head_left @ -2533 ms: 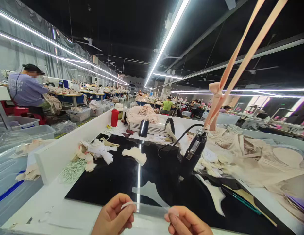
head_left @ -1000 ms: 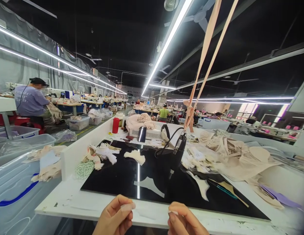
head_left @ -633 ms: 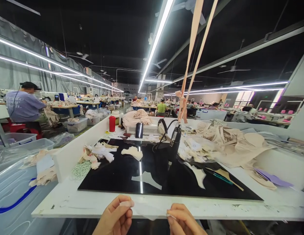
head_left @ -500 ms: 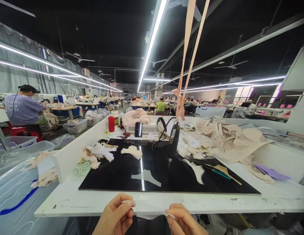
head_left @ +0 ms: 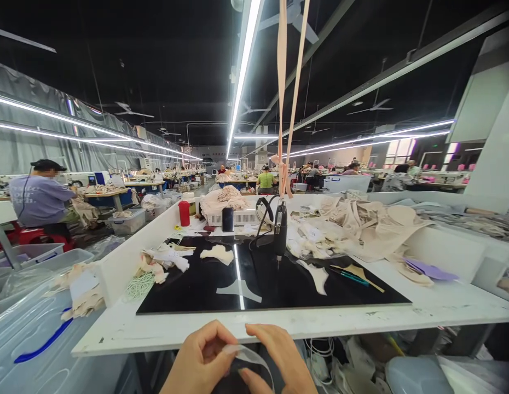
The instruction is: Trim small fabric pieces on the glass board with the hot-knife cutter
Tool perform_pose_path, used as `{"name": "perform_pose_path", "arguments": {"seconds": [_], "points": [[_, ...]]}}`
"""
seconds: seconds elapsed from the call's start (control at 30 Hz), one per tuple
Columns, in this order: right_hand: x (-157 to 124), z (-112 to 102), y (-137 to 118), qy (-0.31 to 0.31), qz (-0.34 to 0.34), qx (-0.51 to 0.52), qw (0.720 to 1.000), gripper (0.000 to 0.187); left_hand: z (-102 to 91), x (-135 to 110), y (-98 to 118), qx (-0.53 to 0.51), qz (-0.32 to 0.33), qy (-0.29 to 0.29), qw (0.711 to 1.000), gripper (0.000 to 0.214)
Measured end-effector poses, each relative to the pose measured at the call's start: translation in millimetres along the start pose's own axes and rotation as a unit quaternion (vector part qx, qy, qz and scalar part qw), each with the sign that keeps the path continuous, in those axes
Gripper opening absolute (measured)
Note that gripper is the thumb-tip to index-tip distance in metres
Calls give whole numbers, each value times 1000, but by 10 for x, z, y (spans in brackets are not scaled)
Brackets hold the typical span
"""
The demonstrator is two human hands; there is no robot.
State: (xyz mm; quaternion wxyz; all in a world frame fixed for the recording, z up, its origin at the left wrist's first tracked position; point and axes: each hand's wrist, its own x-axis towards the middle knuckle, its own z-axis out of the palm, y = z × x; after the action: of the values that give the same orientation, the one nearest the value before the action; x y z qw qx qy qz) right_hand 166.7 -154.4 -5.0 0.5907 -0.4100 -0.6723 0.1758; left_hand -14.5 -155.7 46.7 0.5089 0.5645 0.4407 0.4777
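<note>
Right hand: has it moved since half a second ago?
Yes: the right hand has moved leftward against the black board, closer to the left hand.

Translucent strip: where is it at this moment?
In the head view, the translucent strip is at bottom centre, pinched by the left hand and arched toward the open right hand.

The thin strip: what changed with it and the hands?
The right hand has moved left, closer to the left hand. Its thumb and fingers have parted, and the thin strip, stretched between both hands before, now bends. The left hand still pinches it. The black board and its cloth pieces stayed put.
</note>
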Motion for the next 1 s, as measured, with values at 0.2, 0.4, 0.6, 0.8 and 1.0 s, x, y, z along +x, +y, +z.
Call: {"name": "perform_pose_path", "arguments": {"seconds": [0.2, 0.4, 0.6, 0.8, 1.0], "points": [[96, 2, -19, -139, 49, -11, 989, 14, 15, -37, 9, 65, 35, -11, 997, 27], [152, -13, -175, -53, 216, 148, 964, 36, -15, -32, -51, 5, 15, 15, 1000, 53], [220, -6, -366, -2, 257, 217, 942, 48, -2, -7, -191, -99, 3, -66, 993, 52], [194, -8, -319, 17, 265, 214, 940, 54, -45, -19, -149, -165, -52, -41, 984, 50], [191, -112, -198, 108, 257, 138, 950, 54, -199, -20, -114, -117, -49, -67, 990, 51]]}}
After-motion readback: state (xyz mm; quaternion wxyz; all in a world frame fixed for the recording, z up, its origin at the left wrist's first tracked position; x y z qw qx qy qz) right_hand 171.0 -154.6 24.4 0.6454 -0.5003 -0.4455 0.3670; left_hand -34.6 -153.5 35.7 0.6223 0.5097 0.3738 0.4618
